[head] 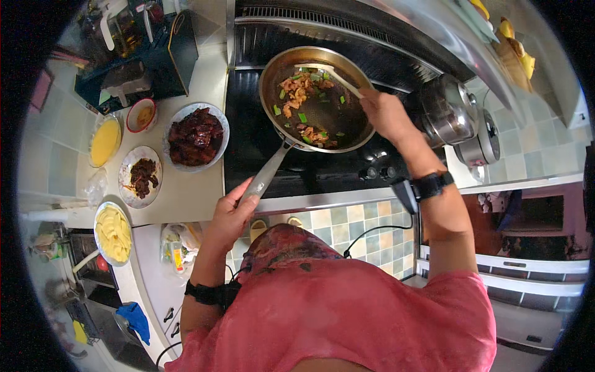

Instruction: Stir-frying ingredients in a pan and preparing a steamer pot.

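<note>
My left hand [235, 211] is closed around the grey handle of a frying pan [344, 123] that stands tilted over the black stove. In my right hand [388, 114] is a light-coloured spatula [344, 83], its head inside the pan near the far rim. Browned meat pieces [297, 90] with chopped green vegetable lie in two clumps, at the pan's left and near side. Left of the stove, a bowl of dark red-brown meat [196, 136] stands on the counter beside a small plate of dark food [143, 178].
Further left are a red-rimmed bowl [142, 115], a dish of yellow food [105, 141] and a bowl of sliced pale-yellow food [113, 232] at the counter edge. A lidded metal pot [448, 111] stands right of the pan. The range hood [446, 42] overhangs the stove.
</note>
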The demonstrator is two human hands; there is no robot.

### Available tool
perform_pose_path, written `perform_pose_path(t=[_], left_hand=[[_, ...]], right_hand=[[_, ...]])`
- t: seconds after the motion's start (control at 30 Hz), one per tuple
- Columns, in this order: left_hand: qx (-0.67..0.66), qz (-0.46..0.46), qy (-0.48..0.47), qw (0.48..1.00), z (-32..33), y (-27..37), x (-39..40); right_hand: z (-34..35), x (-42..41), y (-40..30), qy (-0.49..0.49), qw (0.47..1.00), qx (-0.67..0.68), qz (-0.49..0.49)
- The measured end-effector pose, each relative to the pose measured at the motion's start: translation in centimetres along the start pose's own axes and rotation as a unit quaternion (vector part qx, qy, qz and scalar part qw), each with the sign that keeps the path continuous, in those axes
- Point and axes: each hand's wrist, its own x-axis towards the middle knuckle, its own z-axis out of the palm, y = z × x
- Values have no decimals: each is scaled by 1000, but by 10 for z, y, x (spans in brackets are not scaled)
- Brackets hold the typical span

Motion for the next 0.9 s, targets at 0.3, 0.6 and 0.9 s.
perform_pose_path(t=[0.3,0.6,0.9], left_hand=[[-36,6,-10,999,-4,-5,0],[-7,-1,85,996,12,-4,-5],[-24,-66,227,971,9,-74,-119]], right_hand=[[-92,-74,-70,-190,975,64,100],[-53,-84,-29,-90,992,77,53],[27,-113,-23,-94,986,130,-46]])
